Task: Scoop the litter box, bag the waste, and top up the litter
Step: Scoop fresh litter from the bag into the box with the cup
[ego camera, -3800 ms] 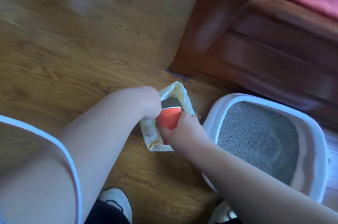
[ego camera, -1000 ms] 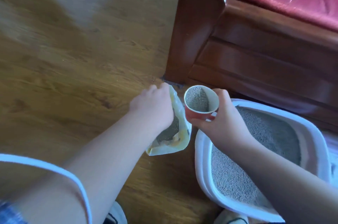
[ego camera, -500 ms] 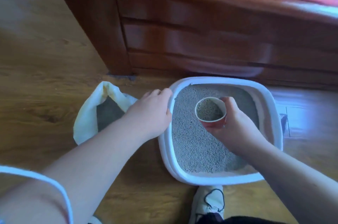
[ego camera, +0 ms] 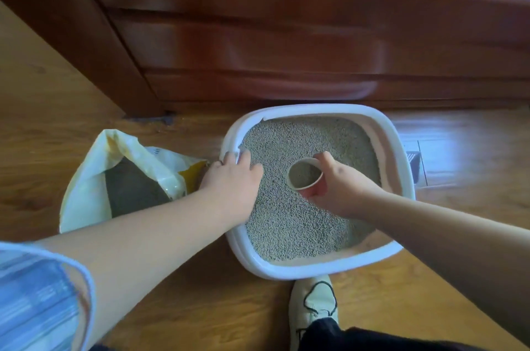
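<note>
Head view: left hand grips the left rim of the box on the floor. Right hand holds a part-full cup over the litter mid-box. Open bag lies just left of the box.

Litter box on floor, bed frame just behind on far side. Open bag left of litter box. Left hand holds litter box's left rim. Right hand holds cup over litter mid-box. Shoe near, by near rim.
</note>
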`<state>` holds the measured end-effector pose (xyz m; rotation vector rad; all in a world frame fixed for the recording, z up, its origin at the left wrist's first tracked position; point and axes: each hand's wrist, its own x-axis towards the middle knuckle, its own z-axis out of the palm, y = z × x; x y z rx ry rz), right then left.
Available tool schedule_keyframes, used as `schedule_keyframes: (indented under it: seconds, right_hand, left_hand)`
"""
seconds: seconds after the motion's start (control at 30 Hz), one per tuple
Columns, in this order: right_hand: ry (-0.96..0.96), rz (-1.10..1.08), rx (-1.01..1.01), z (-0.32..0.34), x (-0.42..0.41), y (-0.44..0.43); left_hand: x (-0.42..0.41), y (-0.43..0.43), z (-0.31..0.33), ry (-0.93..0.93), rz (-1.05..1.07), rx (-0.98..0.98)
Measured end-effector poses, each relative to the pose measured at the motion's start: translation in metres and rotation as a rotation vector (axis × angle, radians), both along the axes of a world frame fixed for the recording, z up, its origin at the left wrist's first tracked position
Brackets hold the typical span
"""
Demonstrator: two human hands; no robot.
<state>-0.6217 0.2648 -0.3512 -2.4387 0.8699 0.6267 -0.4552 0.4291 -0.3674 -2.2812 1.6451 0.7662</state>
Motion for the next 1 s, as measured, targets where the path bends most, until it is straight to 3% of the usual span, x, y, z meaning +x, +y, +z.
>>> schedule_keyframes:
  seconds: [0.2,0.43,0.53,0.7,0.87,1.0]
  right_hand:
    - [0.086,0.225,-0.1,-0.017,-0.023,-0.021]
    - [0.214,0.291,-0.213,-0.029,-0.041,-0.017]
    - [0.224,0.309,-0.154,-0.034,-0.049,-0.006]
    - [0.251,0.29,-0.233,-0.028,-0.066,-0.012]
    - [0.325,0.327,-0.14,-0.032,-0.078,-0.001]
    - [0.419,0.311,-0.205,-0.029,-0.077,-0.025]
  left_hand:
    - [0.002,0.029,-0.024,-0.038,-0.14,-0.029]
    - [0.01,0.035,-0.02,0.032,-0.216,0.005]
    - [0.012,0.037,-0.022,0.044,-0.209,-0.009]
    - [0.009,0.04,-0.023,-0.004,-0.228,-0.022]
    - [0.008,0.04,-0.02,-0.005,-0.221,0.007]
    - [0.009,0.04,-0.018,0.005,-0.217,0.016]
